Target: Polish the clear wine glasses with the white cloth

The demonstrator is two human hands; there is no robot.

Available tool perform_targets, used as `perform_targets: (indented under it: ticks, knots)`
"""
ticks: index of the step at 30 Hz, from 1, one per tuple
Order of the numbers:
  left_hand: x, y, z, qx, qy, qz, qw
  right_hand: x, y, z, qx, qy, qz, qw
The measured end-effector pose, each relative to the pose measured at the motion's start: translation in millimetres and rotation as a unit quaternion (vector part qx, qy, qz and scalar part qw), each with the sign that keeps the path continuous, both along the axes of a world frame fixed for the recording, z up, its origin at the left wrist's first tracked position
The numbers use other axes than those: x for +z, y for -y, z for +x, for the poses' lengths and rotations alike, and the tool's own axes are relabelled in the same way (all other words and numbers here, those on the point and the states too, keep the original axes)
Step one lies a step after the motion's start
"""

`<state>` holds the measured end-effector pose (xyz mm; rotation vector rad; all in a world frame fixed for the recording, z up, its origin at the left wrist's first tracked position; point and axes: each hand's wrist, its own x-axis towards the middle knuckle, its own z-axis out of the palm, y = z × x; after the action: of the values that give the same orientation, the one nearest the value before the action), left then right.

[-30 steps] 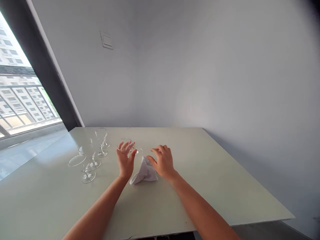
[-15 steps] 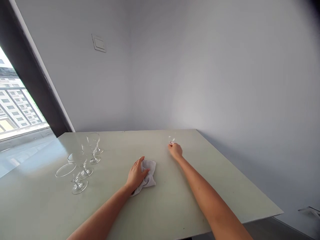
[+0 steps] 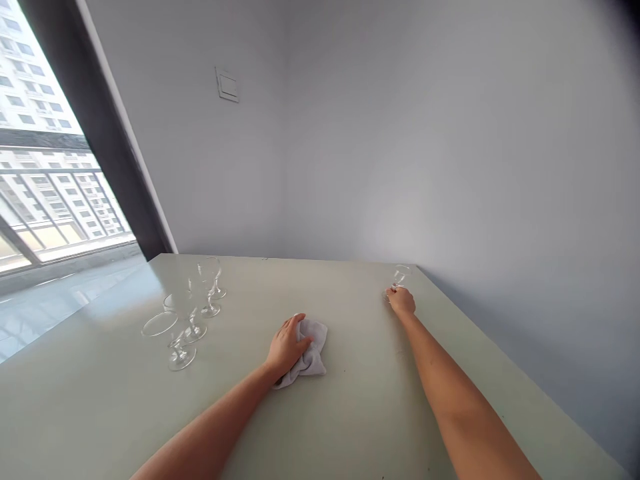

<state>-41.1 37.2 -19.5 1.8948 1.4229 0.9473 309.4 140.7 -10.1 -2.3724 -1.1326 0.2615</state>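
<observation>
A crumpled light-grey cloth (image 3: 314,347) lies on the table, with my left hand (image 3: 287,347) closed over its left side. Farther off, near the table's back right corner, my right hand (image 3: 402,301) grips a clear stemmed glass (image 3: 401,273) low down by its stem. This glass stands upright; its bowl shows above my fingers, and part of its base is hidden. On the left, several more clear stemmed glasses stand in a row running away from me, the nearest glass (image 3: 182,358) with a wide round rim.
The pale, glossy table (image 3: 320,427) reaches back to grey walls (image 3: 340,153) that meet in a corner. A light switch (image 3: 228,86) is on the left wall. Far left, a dark frame (image 3: 95,120) borders a window with a railing (image 3: 65,193) outside.
My right hand has moved the glass rightward across the far part of the table. My left hand stays on the cloth. The whole view has shifted a little.
</observation>
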Motion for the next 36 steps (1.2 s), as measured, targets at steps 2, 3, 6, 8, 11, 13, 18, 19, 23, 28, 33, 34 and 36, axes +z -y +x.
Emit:
perform_targets:
  ticks: [2, 3, 6, 8, 11, 13, 18, 19, 23, 28, 33, 34, 36]
  knots:
    - [-0.1, 1, 0, 0.006, 0.02, 0.002, 1.0, -0.4, 8, 0, -0.006, 0.001, 0.009, 1.0]
    - [-0.7, 2, 1, 0.011, 0.032, 0.001, 0.999, -1.1, 13, 0, -0.019, 0.001, 0.019, 1.0]
    - [-3.4, 0, 1, 0.045, 0.08, 0.001, 0.996, -4.6, 28, -2, -0.073, -0.014, 0.071, 0.995]
    - [-4.8, -4, 0, 0.099, 0.116, 0.021, 0.988, -5.9, 37, -12, -0.067, -0.024, 0.114, 0.991]
    - [-1.3, -10, -6, 0.193, 0.162, 0.061, 0.966, -2.0, 57, -51, 0.066, -0.038, 0.171, 0.982]
    - [7.8, -10, -10, 0.227, 0.182, 0.087, 0.953, 4.9, 76, -92, 0.197, -0.072, 0.201, 0.957]
    - [60.1, 24, -13, 0.194, 0.229, 0.247, 0.922, 26.8, 130, -195, 0.461, -0.108, 0.21, 0.855]
    - [72.4, 36, -15, 0.191, 0.246, 0.273, 0.91, 29.9, 135, -206, 0.473, -0.088, 0.203, 0.853]
    - [101.2, 76, -43, 0.277, 0.326, 0.363, 0.828, 33.2, 135, -224, 0.419, 0.012, 0.124, 0.899]
    - [72.1, 87, -124, 0.518, 0.363, 0.36, 0.686, 24.4, 120, -231, 0.406, 0.077, 0.048, 0.909]
    - [38.3, 75, -173, 0.457, 0.384, 0.008, 0.802, 13.7, 113, -244, 0.407, 0.127, -0.037, 0.904]
    - [36.3, 71, -177, 0.429, 0.36, -0.026, 0.828, 11.8, 112, -243, 0.408, 0.118, -0.039, 0.905]
    - [35.2, 66, -181, 0.385, 0.319, -0.067, 0.863, 8.9, 108, -239, 0.407, 0.046, -0.008, 0.912]
